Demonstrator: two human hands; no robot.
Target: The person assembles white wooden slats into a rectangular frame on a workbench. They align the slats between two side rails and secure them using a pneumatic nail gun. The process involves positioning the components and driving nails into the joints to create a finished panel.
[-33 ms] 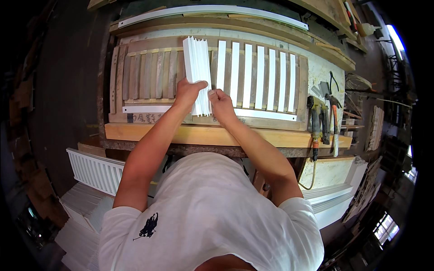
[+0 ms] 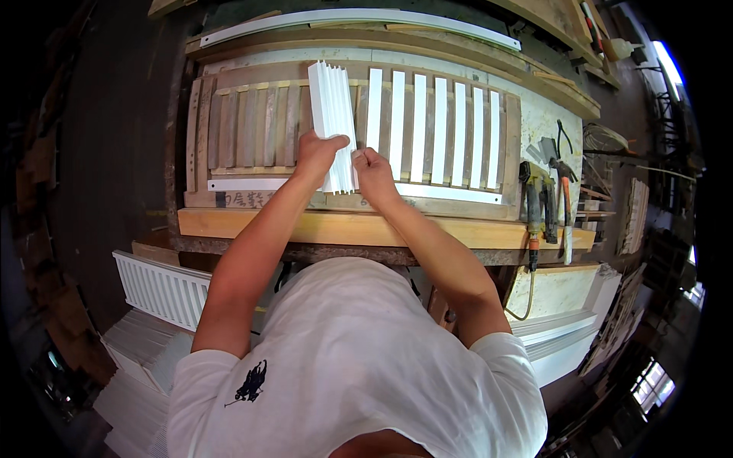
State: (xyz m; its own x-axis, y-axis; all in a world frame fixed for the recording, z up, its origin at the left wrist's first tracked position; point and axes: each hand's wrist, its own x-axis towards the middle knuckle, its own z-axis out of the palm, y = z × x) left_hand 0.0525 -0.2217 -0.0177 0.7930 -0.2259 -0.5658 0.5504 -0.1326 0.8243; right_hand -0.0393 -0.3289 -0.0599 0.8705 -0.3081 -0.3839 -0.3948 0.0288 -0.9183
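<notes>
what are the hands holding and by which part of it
The left hand grips a bundle of white slats around its near half. The right hand is at the bundle's right edge; whether it pinches a slat cannot be told.

Left hand (image 2: pixel 318 157) clasps (right hand (image 2: pixel 374 174) curled beside it).

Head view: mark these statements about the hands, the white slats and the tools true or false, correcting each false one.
1. The left hand grips a bundle of white slats. True.
2. The right hand holds the nail gun. False: the right hand is at the bundle's right edge; the nail gun lies right of the slatted wooden jig.
3. Seven separate white slats lie right of the bundle. True.
4. The pliers lie between the hands. False: the pliers lie right of the jig.
</notes>
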